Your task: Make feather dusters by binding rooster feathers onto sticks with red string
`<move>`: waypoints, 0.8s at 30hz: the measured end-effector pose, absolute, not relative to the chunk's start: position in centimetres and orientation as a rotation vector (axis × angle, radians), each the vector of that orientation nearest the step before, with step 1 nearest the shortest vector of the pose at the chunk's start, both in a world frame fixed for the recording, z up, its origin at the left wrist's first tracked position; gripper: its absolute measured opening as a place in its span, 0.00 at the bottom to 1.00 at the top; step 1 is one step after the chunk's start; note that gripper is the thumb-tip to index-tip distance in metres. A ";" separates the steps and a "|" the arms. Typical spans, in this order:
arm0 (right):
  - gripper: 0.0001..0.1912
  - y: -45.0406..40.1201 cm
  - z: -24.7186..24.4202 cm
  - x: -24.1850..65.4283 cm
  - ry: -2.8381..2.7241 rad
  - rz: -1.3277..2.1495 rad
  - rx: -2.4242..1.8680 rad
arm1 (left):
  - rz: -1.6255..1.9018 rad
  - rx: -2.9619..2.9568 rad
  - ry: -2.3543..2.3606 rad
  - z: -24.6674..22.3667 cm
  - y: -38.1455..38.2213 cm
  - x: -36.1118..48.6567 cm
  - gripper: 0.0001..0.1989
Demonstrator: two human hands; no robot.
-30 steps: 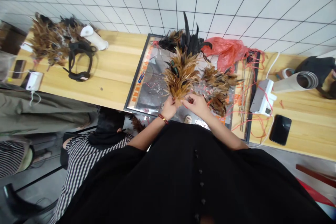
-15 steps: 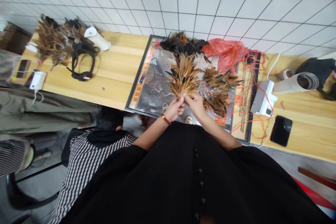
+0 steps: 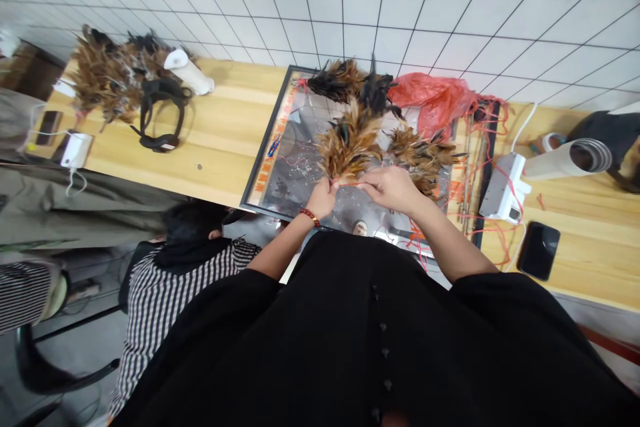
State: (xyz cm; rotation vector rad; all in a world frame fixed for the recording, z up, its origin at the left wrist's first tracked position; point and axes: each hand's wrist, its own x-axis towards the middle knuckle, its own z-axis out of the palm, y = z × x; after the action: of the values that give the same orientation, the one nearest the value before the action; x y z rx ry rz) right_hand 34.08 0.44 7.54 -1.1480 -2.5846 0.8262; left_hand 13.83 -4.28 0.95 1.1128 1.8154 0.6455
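My left hand (image 3: pixel 323 199) is closed round the base of a brown and black feather bundle (image 3: pixel 350 143). A pink-red string (image 3: pixel 349 184) runs from that base to my right hand (image 3: pixel 390 188), whose fingers pinch it off to the right. The bundle's feathers fan out away from me over a dark-framed board (image 3: pixel 267 199). Just right of it lies a heap of brown feathers (image 3: pixel 423 157), partly behind my right hand. Darker feathers (image 3: pixel 335 80) lie at the board's far edge.
A red plastic bag (image 3: pixel 430 97) lies at the back, beside tangled red string and thin rods. To the right are a white power strip (image 3: pixel 503 187) and a phone (image 3: pixel 539 250). More feathers (image 3: pixel 107 80) and a black strap (image 3: pixel 160 117) are at left. A person (image 3: pixel 185 273) sits low at left.
My right hand has moved right, away from my left hand, and the string is now stretched between them. My left hand has shifted slightly left, still at the bundle's base.
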 end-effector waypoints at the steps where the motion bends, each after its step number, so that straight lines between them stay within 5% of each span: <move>1: 0.17 0.7 8.7 33.5 -2.671 0.703 -1.133 | 0.582 1.237 1.834 1.1 -4.4 13.9 0.13; 9: 0.17 3.7 10.7 29.9 -2.911 0.537 -0.840 | 0.203 1.637 1.649 3.2 -5.6 14.1 0.07; 18: 0.10 7.3 3.0 27.7 -2.575 1.199 -1.197 | 0.059 1.996 1.438 5.8 -4.4 10.4 0.06; 24: 0.11 7.3 0.8 26.0 -2.382 1.286 -1.132 | -0.033 1.810 1.250 6.7 -3.0 9.2 0.07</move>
State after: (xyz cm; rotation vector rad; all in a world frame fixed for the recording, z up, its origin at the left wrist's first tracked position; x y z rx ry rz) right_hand 26.01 7.27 0.83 -1.1315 -2.3817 1.2856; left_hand 9.25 -2.97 6.74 1.8099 1.2501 -0.0327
